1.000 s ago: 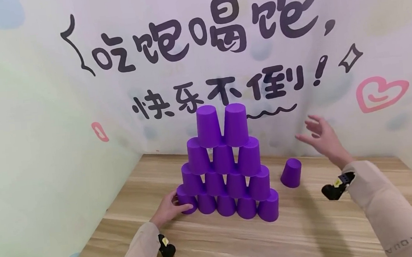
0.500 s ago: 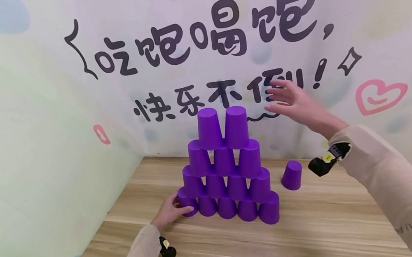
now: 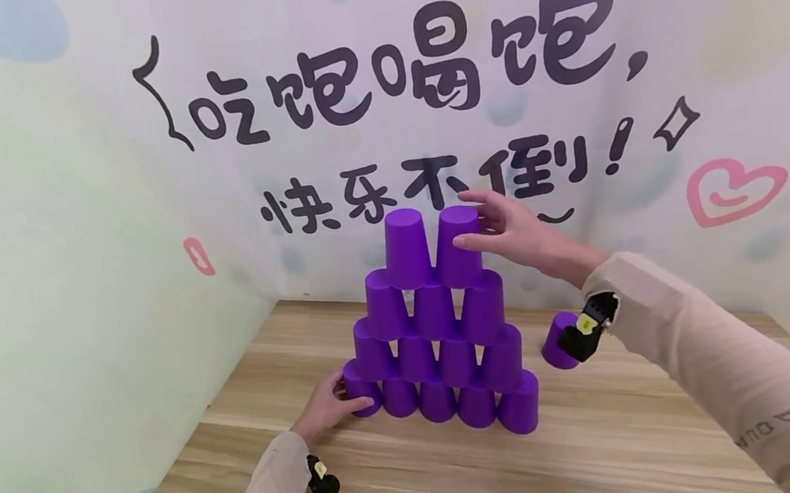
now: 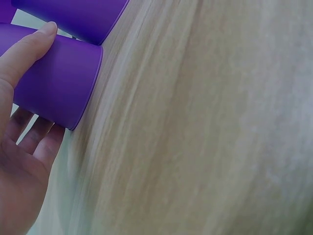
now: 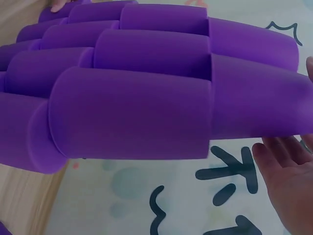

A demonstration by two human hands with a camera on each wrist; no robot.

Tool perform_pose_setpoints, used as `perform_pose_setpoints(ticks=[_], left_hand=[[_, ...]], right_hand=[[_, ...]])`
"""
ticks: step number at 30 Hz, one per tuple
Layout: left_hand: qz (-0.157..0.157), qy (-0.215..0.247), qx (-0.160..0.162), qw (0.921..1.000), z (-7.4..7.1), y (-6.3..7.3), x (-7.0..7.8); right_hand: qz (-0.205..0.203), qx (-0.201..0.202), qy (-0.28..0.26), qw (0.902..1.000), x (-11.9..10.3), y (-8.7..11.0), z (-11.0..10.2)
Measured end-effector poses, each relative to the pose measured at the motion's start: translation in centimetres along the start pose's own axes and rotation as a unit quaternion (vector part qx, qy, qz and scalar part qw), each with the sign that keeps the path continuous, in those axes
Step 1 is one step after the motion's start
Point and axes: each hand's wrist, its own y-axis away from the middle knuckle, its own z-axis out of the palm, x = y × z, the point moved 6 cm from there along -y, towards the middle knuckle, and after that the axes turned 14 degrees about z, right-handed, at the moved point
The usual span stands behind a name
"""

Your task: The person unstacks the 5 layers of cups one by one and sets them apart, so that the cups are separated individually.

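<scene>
my left forearm comes in from the bottom edge in its pale sleeve (image 3: 264, 489) and slants up to the right, so my left hand (image 3: 327, 406) sits low, close to the table (image 3: 389, 477). it holds the bottom left cup (image 3: 365, 385), the thumb laid across the near side and the fingers on the opposite side, as the left wrist view shows.

my right arm reaches in from the lower right corner, the right sleeve (image 3: 704, 344) climbing up and to the left, and my right hand (image 3: 513, 233) is raised much higher than the left. its thumb crosses the near face of the top right cup (image 3: 460, 266) while the fingers extend along the far side; the gap between them spans the cup, but i cannot tell whether they press on it.

the purple cups stand upside down in a pyramid on the table, five at the base, then four, then three, then two. the top left cup (image 3: 407, 252) is just beside the one at my right hand. a loose cup (image 3: 553, 342) stands on the table to the right of the stack, partly hidden by the black camera (image 3: 581, 340) on my right wrist.
</scene>
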Motion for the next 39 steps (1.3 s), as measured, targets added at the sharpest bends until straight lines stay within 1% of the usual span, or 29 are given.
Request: perform_pose_setpoints(ticks=[3,6,8,10,16,22,24,28,34,36,39], left_hand=[[-0.003,0.008,-0.004,1.0,0.1,0.3,1.0],[0.002,0.011,-0.008,0.9999,0.2,0.5,2.0],[0.001,0.016,-0.007,0.9999,0.2,0.6,2.0],[0.006,0.015,-0.006,0.9998,0.2,0.5,1.7],[0.007,0.009,-0.007,0.9999,0.3,0.1,-0.3],[0.017,0.013,-0.007,0.9997,0.3,-0.1,-0.6],[0.016,0.013,-0.008,0.9998,0.3,-0.1,-0.6],[0.009,0.01,-0.009,0.9999,0.3,-0.1,-0.7],[0.002,0.007,-0.009,0.9999,0.2,-0.2,-0.8],[-0.004,0.006,-0.006,1.0,0.1,-0.2,-0.7],[0.001,-0.001,-0.005,1.0,0.1,0.0,0.4]], right_hand=[[-0.002,0.002,-0.001,1.0,0.4,0.0,0.5],[-0.003,0.0,0.003,1.0,0.8,0.0,0.8],[-0.001,-0.002,0.006,1.0,1.0,-0.1,1.0],[0.007,-0.002,0.009,0.9999,1.2,-0.1,1.1],[0.016,0.002,0.014,0.9998,1.6,0.0,1.2],[0.012,0.008,0.022,0.9996,1.3,0.1,1.0],[0.005,0.012,0.027,0.9996,1.1,0.2,0.9],[0.0,0.034,0.033,0.9989,0.4,0.5,0.1],[0.005,0.075,0.049,0.996,-0.7,1.2,-2.0],[0.004,0.088,0.056,0.9946,-0.8,1.5,-2.8],[0.006,0.106,0.053,0.9929,-0.5,2.0,-4.3]])
